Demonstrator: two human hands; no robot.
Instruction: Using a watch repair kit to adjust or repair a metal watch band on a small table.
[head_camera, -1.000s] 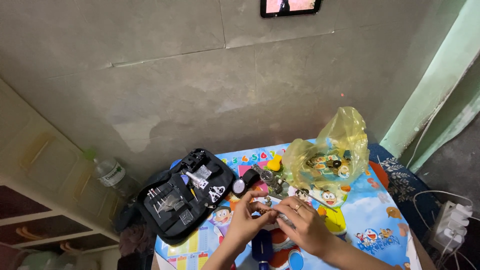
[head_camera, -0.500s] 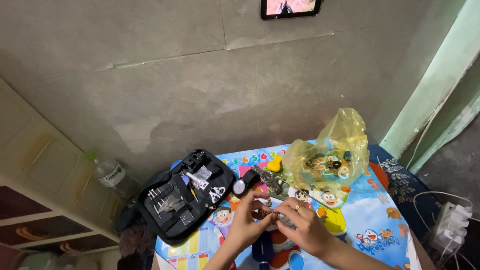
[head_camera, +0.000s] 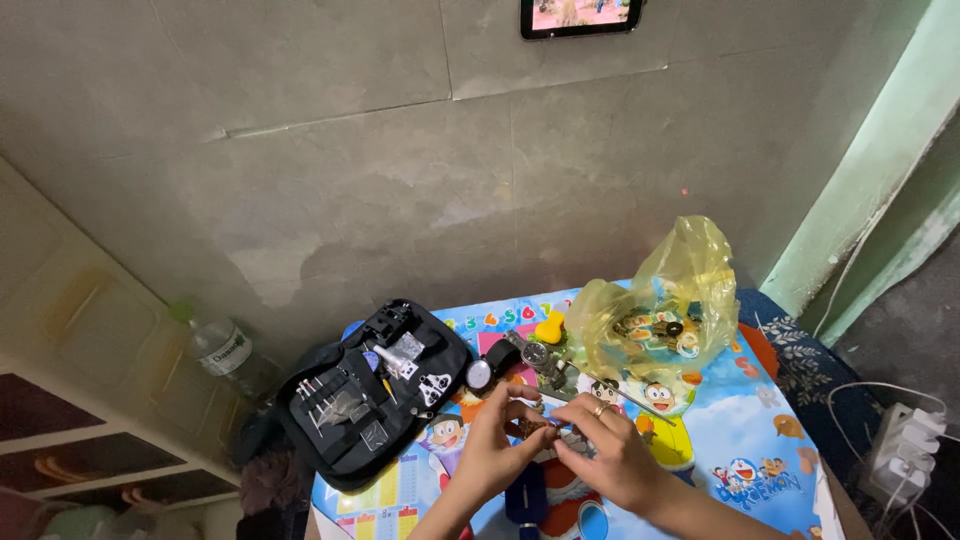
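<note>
The desk (head_camera: 740, 440) has a glossy printed plastic cover. At ten o'clock from the hands lies a black matt cloth tool case (head_camera: 375, 395) with shiny metal tools. At one o'clock a thin yellow plastic bag (head_camera: 660, 300) looks crinkled and half-transparent. The wall (head_camera: 350, 170) is rough grey concrete.

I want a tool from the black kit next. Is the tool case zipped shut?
No, the black tool case lies unfolded and open on the table, its small metal tools showing, left of the left hand.
</note>
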